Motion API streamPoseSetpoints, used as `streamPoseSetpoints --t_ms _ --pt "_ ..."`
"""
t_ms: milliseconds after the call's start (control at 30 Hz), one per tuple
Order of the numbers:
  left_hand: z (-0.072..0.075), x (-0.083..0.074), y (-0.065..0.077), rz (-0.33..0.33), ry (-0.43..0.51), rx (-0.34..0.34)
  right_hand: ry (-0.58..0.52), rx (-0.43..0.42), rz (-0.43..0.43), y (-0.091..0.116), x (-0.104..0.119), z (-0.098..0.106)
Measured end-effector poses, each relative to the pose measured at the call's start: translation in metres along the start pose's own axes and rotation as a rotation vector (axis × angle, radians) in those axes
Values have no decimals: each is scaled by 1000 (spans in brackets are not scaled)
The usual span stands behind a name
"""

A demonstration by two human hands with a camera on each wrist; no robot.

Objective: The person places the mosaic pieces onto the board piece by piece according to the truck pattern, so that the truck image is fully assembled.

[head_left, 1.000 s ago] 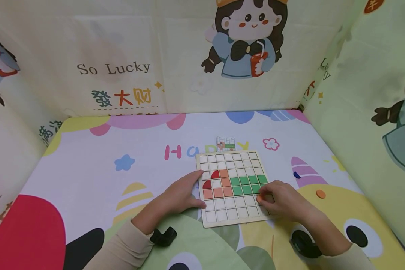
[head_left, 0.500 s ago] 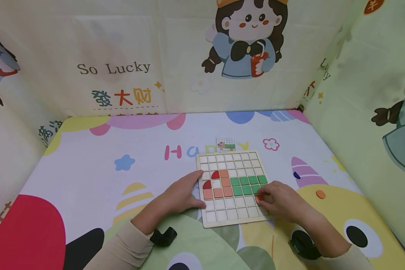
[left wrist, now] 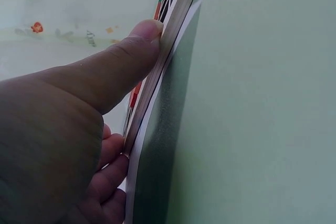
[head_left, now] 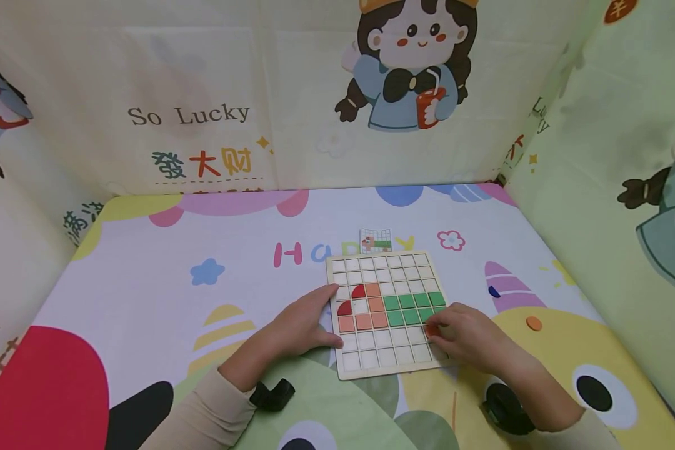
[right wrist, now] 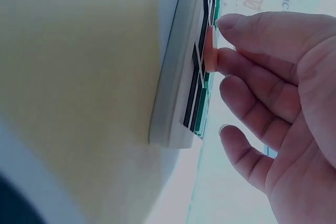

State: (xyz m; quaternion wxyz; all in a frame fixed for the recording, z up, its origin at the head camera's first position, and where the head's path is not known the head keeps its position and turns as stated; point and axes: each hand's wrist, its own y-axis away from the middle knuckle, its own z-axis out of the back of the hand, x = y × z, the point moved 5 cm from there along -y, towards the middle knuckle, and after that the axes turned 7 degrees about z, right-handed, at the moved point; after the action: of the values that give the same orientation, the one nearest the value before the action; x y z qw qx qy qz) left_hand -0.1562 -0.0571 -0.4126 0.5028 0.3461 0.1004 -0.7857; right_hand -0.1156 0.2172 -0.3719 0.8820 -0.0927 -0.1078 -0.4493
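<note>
A wooden grid board (head_left: 367, 374) lies on the printed cloth. Green square tiles (head_left: 412, 317), salmon square tiles (head_left: 363, 321) and two red quarter-round tiles (head_left: 345, 308) sit in its cells. Along the board's left edge, my left hand (head_left: 300, 323) rests with thumb and index finger spread apart; in the left wrist view its thumb presses the edge. At the right side, my right hand (head_left: 468, 332) pinches a small orange tile (right wrist: 210, 51) between thumb and fingertip, right at the board's surface below the green rows. The fingers partly hide this tile's shape.
Behind the board lies a small pattern card (head_left: 376, 240) with a coloured grid picture. To the right are an orange round-edged piece (head_left: 534, 323) and a small dark blue piece (head_left: 494, 292). Printed curtains (head_left: 292, 94) stand around the table.
My right hand has shifted very slightly left with the orange tile at its fingertips. My left hand and the board stay put.
</note>
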Motion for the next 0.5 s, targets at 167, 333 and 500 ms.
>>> streamPoseSetpoints --t_ms 167,333,500 --pt "0 0 0 -3 -4 -2 -15 10 11 -1 3 1" --pt "0 -1 0 -21 -8 -7 -17 21 18 -1 3 1" --pt "1 -1 0 -20 -8 -9 -40 -32 -14 2 -3 8"
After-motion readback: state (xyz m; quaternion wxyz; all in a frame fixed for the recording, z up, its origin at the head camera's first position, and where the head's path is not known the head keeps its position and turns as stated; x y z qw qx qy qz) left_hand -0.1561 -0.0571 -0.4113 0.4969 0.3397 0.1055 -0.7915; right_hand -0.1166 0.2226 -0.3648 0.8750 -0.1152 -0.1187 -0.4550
